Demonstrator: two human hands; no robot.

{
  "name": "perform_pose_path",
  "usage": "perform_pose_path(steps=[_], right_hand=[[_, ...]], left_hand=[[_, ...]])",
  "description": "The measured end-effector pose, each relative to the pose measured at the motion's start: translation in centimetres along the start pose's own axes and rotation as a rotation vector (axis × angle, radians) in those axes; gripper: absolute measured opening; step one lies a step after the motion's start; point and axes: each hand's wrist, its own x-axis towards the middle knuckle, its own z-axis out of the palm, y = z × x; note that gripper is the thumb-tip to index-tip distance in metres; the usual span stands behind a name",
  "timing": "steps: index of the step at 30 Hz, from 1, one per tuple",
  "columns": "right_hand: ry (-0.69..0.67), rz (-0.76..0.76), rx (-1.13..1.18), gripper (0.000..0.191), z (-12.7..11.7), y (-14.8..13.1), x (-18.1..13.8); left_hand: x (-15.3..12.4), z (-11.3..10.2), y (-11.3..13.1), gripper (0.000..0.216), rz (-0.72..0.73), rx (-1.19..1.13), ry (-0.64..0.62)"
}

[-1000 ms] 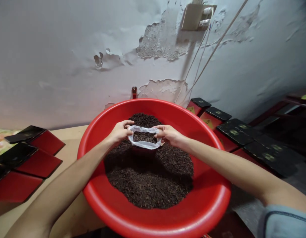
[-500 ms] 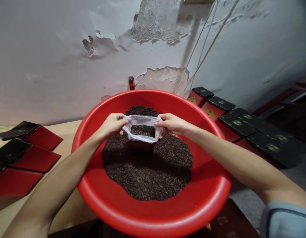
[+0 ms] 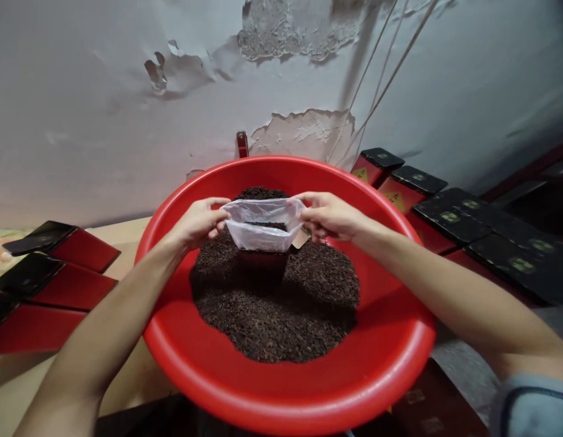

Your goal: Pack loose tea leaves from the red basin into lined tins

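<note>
A large red basin (image 3: 285,416) holds a heap of dark, dry loose leaves that look like tea (image 3: 281,334). In the heap stands a dark tin (image 3: 263,266), its lower part in shadow. A clear plastic bag (image 3: 262,240) lines the tin, its mouth pulled up and spread above the rim, with dark leaves inside. My left hand (image 3: 199,223) pinches the bag's left edge between thumb and fingers. On the opposite side my right hand (image 3: 329,216) grips the right edge. A small tan piece (image 3: 300,238) shows below my right fingers.
Several red tins with black tops (image 3: 83,249) lie on a tan surface (image 3: 126,243) at left. More black-lidded red tins (image 3: 415,182) stand at right. A peeling wall (image 3: 103,121) rises behind the basin, with cords (image 3: 385,85) hanging in front of it.
Both hands have moved slightly apart and upward, drawing the bag's mouth wider and higher above the tin. The tan piece by my right hand has come into clearer view.
</note>
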Motion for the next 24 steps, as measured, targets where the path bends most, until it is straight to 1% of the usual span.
perform_pose_path(steps=[1, 3, 5, 6, 7, 9, 11, 12, 14, 17, 19, 21, 22, 24], right_hand=[[0.073, -0.066, 0.018, 0.039, -0.6, -0.3, 0.0], [0.232, -0.257, 0.017, 0.032, -1.6, -0.7, -0.2], [0.349, -0.478, -0.081, 0.029, -1.7, -0.9, -0.6], [0.371, -0.578, -0.174, 0.029, -1.4, -0.8, -0.9], [0.369, -0.666, -0.283, 0.029, -1.0, -0.7, -1.1], [0.33, -0.792, -0.496, 0.029, 0.2, -0.6, -1.4], [0.285, -0.841, -0.643, 0.031, 1.1, -0.7, -1.4], [0.267, -0.833, -0.683, 0.033, 1.4, -0.8, -1.3], [0.234, -0.766, -0.734, 0.037, 1.8, -1.0, -0.8], [0.211, -0.671, -0.829, 0.043, 1.9, -1.1, -0.2], [0.232, -0.687, -0.882, 0.037, 1.9, -1.0, 0.1], [0.259, -0.75, -0.872, 0.019, 1.4, -1.0, 0.2], [0.27, -0.783, -0.844, 0.014, 0.9, -0.9, 0.3], [0.296, -0.823, -0.758, 0.023, -0.7, -0.8, 0.6]], left_hand=[[0.2, -0.3, 0.2, 0.034, 0.044, -0.073, 0.074], [0.7, -0.8, 0.4, 0.023, 0.193, -0.172, 0.227], [0.9, -0.8, 0.2, 0.015, 0.364, -0.142, 0.344], [0.8, -0.7, 0.1, 0.014, 0.448, -0.077, 0.372], [0.6, -0.4, -0.1, 0.016, 0.535, 0.013, 0.373], [-0.1, 0.6, -0.4, 0.019, 0.715, 0.246, 0.329], [-0.8, 1.7, -0.5, 0.022, 0.859, 0.504, 0.273], [-1.0, 2.2, -0.4, 0.022, 0.897, 0.621, 0.25], [-1.2, 3.1, -0.2, 0.023, 0.903, 0.793, 0.211], [-1.1, 3.9, 0.3, 0.025, 0.85, 0.915, 0.151], [-0.9, 3.8, 0.5, 0.028, 0.858, 0.932, 0.138], [-0.7, 2.9, 0.6, 0.034, 0.888, 0.893, 0.161], [-0.5, 2.2, 0.6, 0.039, 0.891, 0.849, 0.176], [0.1, 0.2, 0.4, 0.053, 0.839, 0.731, 0.161]])
